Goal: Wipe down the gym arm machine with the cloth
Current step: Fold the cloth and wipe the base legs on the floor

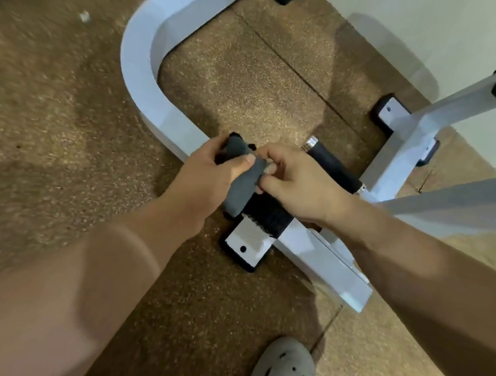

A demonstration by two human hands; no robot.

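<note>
No legible text (anywhere visible)

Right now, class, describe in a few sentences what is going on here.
A person stands over the white frame of a gym machine. The left hand grips a bunched grey cloth and the right hand pinches its edge, above a black textured pad on the frame. They seem to be refolding it.

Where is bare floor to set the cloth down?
Bare floor inside the curved white frame, up to the black handle, and left of that frame. Crowded where left hand and right hand hold the cloth over the foot plate.
</note>
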